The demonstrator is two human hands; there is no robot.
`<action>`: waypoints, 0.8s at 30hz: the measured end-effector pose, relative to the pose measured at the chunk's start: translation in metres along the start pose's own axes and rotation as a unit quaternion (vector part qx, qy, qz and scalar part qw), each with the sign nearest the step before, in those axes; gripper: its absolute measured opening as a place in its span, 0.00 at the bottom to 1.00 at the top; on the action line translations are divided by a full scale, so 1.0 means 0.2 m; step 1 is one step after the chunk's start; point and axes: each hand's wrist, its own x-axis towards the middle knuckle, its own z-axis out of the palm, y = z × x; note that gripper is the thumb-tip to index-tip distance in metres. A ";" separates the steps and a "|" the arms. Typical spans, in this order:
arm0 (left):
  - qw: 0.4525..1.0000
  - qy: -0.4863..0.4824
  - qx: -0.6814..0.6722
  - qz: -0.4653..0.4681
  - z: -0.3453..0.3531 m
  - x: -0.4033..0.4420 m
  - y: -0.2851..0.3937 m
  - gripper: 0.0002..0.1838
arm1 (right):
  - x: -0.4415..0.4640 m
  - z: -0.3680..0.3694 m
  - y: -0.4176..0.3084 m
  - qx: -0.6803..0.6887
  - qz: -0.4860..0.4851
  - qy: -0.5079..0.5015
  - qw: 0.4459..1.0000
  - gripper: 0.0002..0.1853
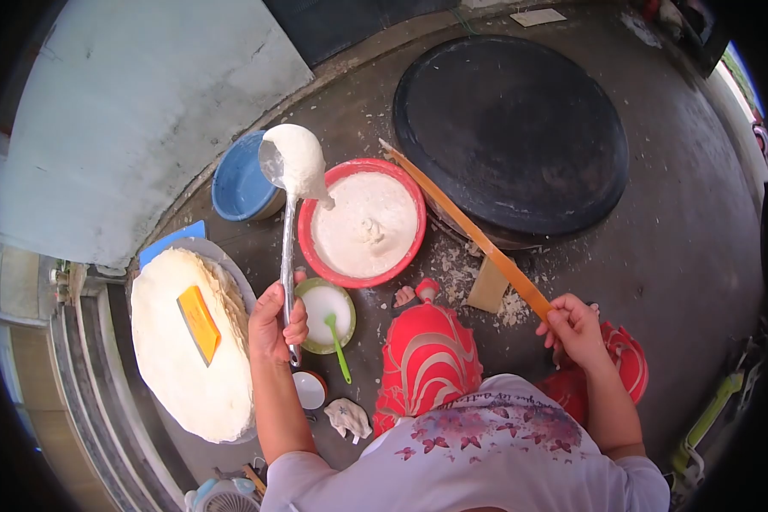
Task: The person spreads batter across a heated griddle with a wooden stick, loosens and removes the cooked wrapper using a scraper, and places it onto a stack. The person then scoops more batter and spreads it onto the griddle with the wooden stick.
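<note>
My left hand is closed around the handle of a metal ladle, held upright. A thick white batter heaps over its bowl and hangs from one side, near the red basin of batter. Between the fingers of my right hand is the near end of a long, flat wooden strip. Its far end reaches up past the left edge of a large round black griddle; I cannot tell if they touch. The griddle's surface is dark and bare.
At left, a yellow scraper lies on a stack of thin round flatbreads. A blue bucket stands behind. A green bowl holds white stuff and a green spatula. Nearby are a small bowl, a cloth and a fan.
</note>
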 end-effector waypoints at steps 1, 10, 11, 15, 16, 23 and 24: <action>1.000 -0.001 0.000 0.000 0.03 0.00 0.01 0.19 | 0.00 0.00 0.00 0.004 0.008 0.005 1.000 0.05; 0.882 0.178 0.424 0.104 -0.18 0.29 -0.41 0.15 | 0.00 -0.02 0.06 -0.020 -0.040 0.016 0.999 0.11; 0.792 0.213 0.556 0.134 -0.31 0.34 -0.56 0.15 | 0.00 -0.02 0.05 -0.020 -0.038 0.022 0.999 0.11; 0.532 0.196 0.822 -0.055 -0.26 0.38 -0.63 0.15 | -0.01 -0.01 0.03 -0.033 -0.026 0.019 0.999 0.12; 0.529 0.200 0.823 -0.049 -0.24 0.38 -0.62 0.14 | -0.01 -0.01 0.03 -0.040 -0.031 0.014 0.999 0.11; 0.509 0.218 0.830 -0.059 -0.24 0.52 -0.65 0.13 | 0.00 0.01 0.02 -0.028 -0.017 0.011 0.999 0.11; 0.533 0.191 0.823 -0.048 -0.27 0.48 -0.61 0.13 | 0.01 0.00 0.02 -0.031 -0.018 0.010 0.999 0.11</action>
